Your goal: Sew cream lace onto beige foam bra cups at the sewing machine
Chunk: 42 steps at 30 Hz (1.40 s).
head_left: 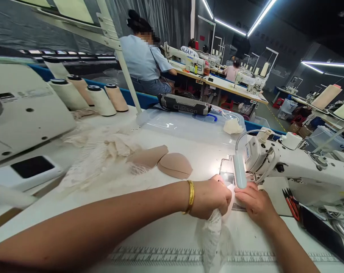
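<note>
My left hand (214, 197), a gold bangle on its wrist, is closed around white lace fabric (213, 231) that hangs down toward the table's front edge. Between my hands a pale, smooth part of the fabric (229, 203) lies at the needle area of a white sewing machine (270, 155). My right hand (257, 204) has its fingers bent and pressed together at that part's right edge, close under the machine's head; its fingertips are partly hidden by the lamp (239, 170). Left of my hands lie beige moulded bra cups (174, 165) beside a heap of cream lace (115, 151).
Red-handled snips (290, 204) and a dark flat device (322, 233) lie right of my right hand. A measuring scale (160, 257) runs along the front edge. Thread cones (100, 100) stand at the back left; a clear plastic lid (183, 125) lies behind. A co-worker (146, 57) sits ahead.
</note>
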Tool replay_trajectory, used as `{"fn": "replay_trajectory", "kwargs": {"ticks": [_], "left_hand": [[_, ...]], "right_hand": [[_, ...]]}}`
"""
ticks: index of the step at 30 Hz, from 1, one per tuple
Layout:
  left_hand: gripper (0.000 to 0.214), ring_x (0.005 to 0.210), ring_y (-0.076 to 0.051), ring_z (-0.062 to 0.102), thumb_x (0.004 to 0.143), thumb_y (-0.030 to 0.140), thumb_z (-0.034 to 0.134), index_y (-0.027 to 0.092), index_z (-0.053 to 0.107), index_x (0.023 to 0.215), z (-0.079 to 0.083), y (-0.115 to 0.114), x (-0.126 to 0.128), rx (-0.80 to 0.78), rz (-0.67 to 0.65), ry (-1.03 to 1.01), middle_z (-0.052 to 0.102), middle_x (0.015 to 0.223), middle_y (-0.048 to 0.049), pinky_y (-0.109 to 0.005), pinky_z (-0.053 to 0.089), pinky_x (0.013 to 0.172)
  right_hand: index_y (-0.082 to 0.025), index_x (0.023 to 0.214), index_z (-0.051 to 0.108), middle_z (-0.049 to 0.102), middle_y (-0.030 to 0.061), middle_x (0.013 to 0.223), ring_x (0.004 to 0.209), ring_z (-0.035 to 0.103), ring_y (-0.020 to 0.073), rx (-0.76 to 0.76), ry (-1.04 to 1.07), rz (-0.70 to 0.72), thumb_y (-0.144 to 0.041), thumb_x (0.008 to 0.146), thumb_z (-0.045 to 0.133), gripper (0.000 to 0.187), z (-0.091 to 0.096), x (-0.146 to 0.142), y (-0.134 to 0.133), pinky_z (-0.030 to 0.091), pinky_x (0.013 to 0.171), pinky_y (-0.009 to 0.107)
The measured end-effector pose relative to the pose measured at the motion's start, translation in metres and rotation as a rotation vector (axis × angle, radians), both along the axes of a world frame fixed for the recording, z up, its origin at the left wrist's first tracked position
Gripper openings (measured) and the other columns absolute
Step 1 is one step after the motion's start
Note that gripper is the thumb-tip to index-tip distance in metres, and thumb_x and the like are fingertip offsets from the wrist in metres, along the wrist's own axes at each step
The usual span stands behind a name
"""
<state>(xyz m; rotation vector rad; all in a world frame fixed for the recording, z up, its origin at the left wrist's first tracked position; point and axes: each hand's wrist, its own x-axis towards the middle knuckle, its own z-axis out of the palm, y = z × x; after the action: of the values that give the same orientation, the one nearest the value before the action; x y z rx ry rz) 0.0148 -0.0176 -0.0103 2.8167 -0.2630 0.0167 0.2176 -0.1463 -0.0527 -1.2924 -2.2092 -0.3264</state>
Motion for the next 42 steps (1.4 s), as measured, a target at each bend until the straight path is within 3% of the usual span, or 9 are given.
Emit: {"fn": "replay_trajectory", "kwargs": {"ticks": [7, 24, 30, 36, 42], "left_hand": [[0.036, 0.07, -0.015, 0.059, 0.056, -0.006, 0.064, 0.024, 0.073, 0.074, 0.0, -0.007, -0.006, -0.026, 0.032, -0.055, 0.073, 0.097, 0.0017, -0.043, 0.038, 0.092], [0.024, 0.076, -0.014, 0.064, 0.062, -0.001, 0.072, 0.021, 0.07, 0.072, -0.011, 0.0, 0.001, -0.079, 0.059, -0.147, 0.074, 0.095, 0.0041, -0.042, 0.033, 0.09], [0.029, 0.076, -0.014, 0.063, 0.063, -0.001, 0.071, 0.024, 0.073, 0.077, -0.01, -0.001, 0.0, -0.071, 0.068, -0.12, 0.075, 0.1, 0.0039, -0.041, 0.033, 0.09], [0.018, 0.079, -0.015, 0.062, 0.072, 0.008, 0.073, 0.025, 0.074, 0.077, -0.013, 0.003, 0.002, -0.08, 0.086, -0.138, 0.075, 0.1, 0.0023, -0.039, 0.033, 0.089], [0.025, 0.077, -0.014, 0.06, 0.064, 0.0, 0.067, 0.023, 0.071, 0.073, -0.015, 0.013, 0.007, -0.051, 0.114, -0.176, 0.073, 0.094, 0.0039, -0.038, 0.032, 0.088]], "right_hand": [[-0.022, 0.106, 0.067, 0.074, 0.0042, 0.097, 0.091, 0.061, 0.021, -0.13, -0.027, -0.081, -0.002, 0.09, 0.048, 0.032, -0.002, 0.003, -0.009, 0.045, 0.066, 0.028], [-0.025, 0.112, 0.066, 0.073, 0.0034, 0.1, 0.092, 0.064, 0.0197, -0.105, -0.091, -0.196, -0.002, 0.09, 0.045, 0.038, -0.012, 0.009, -0.005, 0.048, 0.076, 0.028], [-0.025, 0.113, 0.065, 0.074, 0.0031, 0.104, 0.093, 0.064, 0.0187, -0.119, -0.098, -0.209, -0.003, 0.093, 0.042, 0.038, -0.01, 0.008, -0.006, 0.047, 0.072, 0.026], [-0.026, 0.111, 0.066, 0.072, 0.0026, 0.112, 0.098, 0.062, 0.0203, -0.14, -0.115, -0.263, -0.005, 0.093, 0.043, 0.036, -0.013, 0.009, -0.007, 0.045, 0.068, 0.027], [-0.026, 0.112, 0.067, 0.072, 0.003, 0.113, 0.103, 0.06, 0.0219, -0.149, -0.092, -0.263, -0.006, 0.092, 0.046, 0.035, -0.016, 0.012, -0.008, 0.047, 0.071, 0.027]]}}
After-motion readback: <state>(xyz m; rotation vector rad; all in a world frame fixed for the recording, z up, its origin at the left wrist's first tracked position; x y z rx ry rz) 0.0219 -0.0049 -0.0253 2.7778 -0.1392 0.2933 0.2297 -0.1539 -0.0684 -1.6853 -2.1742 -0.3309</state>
